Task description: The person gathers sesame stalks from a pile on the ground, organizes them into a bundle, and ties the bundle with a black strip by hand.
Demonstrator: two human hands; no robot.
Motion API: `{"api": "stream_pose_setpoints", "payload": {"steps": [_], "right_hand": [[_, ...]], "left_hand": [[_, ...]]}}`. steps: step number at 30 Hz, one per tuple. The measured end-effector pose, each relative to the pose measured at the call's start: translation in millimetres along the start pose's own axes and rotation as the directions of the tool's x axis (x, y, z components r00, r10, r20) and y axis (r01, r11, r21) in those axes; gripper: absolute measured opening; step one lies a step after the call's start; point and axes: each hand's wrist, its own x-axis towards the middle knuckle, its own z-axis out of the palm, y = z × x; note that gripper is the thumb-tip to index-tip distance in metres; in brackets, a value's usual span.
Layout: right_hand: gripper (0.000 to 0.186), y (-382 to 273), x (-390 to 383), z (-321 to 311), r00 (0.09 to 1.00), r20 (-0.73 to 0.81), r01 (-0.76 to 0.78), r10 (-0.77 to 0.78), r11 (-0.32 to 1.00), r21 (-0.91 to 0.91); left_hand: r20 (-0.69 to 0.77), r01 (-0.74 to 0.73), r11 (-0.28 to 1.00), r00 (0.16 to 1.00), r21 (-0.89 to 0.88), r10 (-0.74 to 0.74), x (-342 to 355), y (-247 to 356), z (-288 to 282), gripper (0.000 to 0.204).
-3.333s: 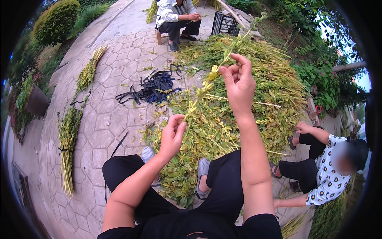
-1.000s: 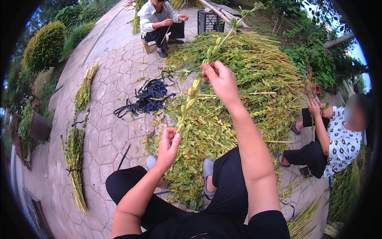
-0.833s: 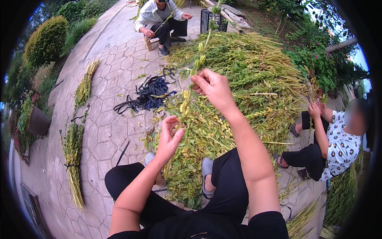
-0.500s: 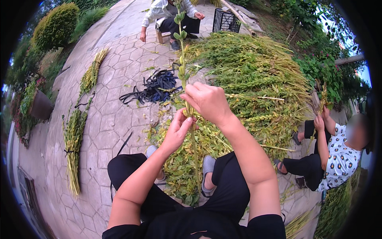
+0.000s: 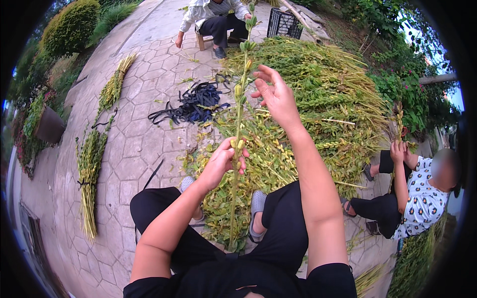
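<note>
In the head view a long plant stalk [image 5: 239, 121] with yellow-green pods and leafy tip stands nearly upright before me, its bare lower part reaching down between my legs. My left hand [image 5: 220, 164] grips it around a pod cluster at mid-height. My right hand [image 5: 278, 99] is raised just right of the upper stalk, fingers apart and curved, apparently holding nothing. Under and beyond both hands lies a heap of cut plants and leaves [image 5: 313, 84].
A tangle of dark straps [image 5: 194, 104] and tied bundles [image 5: 89, 174] lie on pavers at left. A co-worker [image 5: 218, 25] squats behind, beside a black crate [image 5: 283, 22]. Another [image 5: 420, 198] sits at right holding a stalk. A planter [image 5: 49, 126] stands far left.
The stalk swung from diagonal to nearly upright. My right hand let go of it, opening and lifting up and right. My left hand still grips it, lower relative to the tip.
</note>
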Motion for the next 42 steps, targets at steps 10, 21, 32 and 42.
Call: {"api": "stream_pose_setpoints", "payload": {"steps": [10, 21, 32, 42], "right_hand": [[0.018, -5, -10, -17, 0.964, 0.171, 0.259, -0.204, 0.865, -0.431], [0.02, -1, 0, -3, 0.998, 0.027, 0.056, -0.051, 0.968, -0.244], [0.02, 10, -9, -5, 0.982, 0.179, -0.088, 0.066, 0.989, 0.115], [0.032, 16, -27, 3, 0.953, 0.295, 0.061, 0.07, 0.908, -0.415]], "left_hand": [[-0.096, -0.093, 0.995, 0.991, -0.026, 0.09, 6, -4, -6, 0.037], [-0.066, -0.053, 0.991, 0.996, 0.122, 0.061, 8, -2, -2, 0.036], [-0.136, -0.152, 0.987, 0.98, -0.05, 0.144, 14, 11, -15, 0.036], [-0.223, -0.256, 0.942, 0.953, -0.218, 0.207, 10, 21, -30, 0.04]]}}
